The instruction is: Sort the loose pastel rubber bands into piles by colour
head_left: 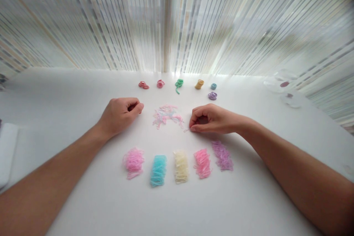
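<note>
My right hand (214, 118) rests low over the white table, thumb and forefinger pinched on a thin, pale pink elastic band (186, 130). One end of the band sticks out to the left of the fingertips. Just left of it lies a loose mixed pile of pink, white and pale blue elastic bands (167, 115). Across that pile, my left hand (121, 115) is closed, its thumb pressed to the curled forefinger. Whatever it holds, if anything, is hidden.
In front lie heaps of bands: light pink (134, 162), turquoise (158, 170), cream (181, 167), pink (202, 163) and purple (222, 155). Small coils, including a green one (179, 83), line the back. Clear round objects (290, 100) stand right, near a striped curtain (166, 22).
</note>
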The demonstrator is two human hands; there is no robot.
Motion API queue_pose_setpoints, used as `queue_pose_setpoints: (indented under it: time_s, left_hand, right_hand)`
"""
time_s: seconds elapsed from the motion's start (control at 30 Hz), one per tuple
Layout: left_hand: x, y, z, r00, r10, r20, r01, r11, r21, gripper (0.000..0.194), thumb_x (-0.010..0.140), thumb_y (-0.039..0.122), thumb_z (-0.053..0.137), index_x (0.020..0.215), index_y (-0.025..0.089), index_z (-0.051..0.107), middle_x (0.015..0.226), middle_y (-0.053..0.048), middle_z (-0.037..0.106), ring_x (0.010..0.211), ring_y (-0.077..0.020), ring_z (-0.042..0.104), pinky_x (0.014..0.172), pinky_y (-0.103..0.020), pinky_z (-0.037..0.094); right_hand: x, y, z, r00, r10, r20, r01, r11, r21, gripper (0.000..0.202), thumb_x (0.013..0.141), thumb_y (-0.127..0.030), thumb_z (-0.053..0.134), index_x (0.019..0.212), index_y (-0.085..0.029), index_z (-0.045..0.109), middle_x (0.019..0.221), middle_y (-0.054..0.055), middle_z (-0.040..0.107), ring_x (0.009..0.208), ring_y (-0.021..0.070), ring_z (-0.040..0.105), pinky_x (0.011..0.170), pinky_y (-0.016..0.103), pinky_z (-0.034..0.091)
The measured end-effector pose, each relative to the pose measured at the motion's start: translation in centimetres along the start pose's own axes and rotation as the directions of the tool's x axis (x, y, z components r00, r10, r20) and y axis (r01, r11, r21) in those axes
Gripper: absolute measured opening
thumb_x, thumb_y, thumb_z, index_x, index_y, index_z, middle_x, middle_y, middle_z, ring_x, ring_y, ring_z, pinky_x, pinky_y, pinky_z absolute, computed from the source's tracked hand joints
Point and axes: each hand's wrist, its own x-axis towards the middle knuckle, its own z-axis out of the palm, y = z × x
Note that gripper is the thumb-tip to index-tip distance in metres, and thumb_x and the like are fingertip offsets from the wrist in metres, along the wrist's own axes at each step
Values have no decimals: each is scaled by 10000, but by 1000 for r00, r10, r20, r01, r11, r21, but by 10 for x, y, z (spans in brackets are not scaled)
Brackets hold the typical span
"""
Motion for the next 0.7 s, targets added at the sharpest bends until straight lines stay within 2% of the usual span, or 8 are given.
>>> queue_pose_setpoints:
  time_s: [0.7]
  left_hand:
    - [-1,-4,1,1000,11,5,-11,1000,20,385,888,467,507,632,198,611,546,16,515,565,-138,469,633,-302,341]
  right_hand:
    - [1,-2,1,1000,21,4,-21,1000,19,213,872,-354,758,939,-158,804,830,46,733,710,148,591,612,269,458]
